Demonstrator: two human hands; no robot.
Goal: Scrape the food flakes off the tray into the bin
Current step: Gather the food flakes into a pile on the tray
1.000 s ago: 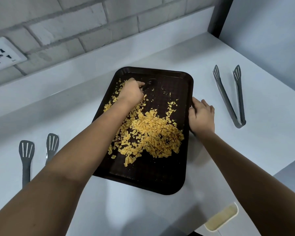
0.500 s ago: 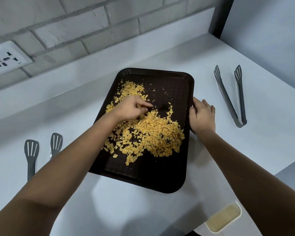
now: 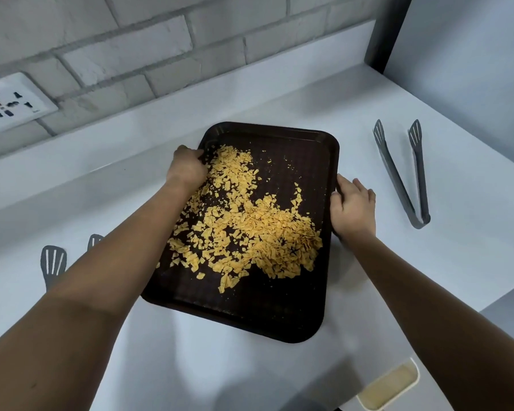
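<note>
The left hand (image 3: 187,169), clenched on something unseen, should rake the flakes (image 3: 244,221) nearward; the right hand (image 3: 352,207) gripped the tray (image 3: 279,321) rim.

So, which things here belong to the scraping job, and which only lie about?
In the job:
dark rectangular plastic tray
yellow food flakes
left hand, among the flakes
right hand, at the tray's edge
small white bin

Lying about:
grey slotted tongs
second grey tongs
white wall socket
</note>
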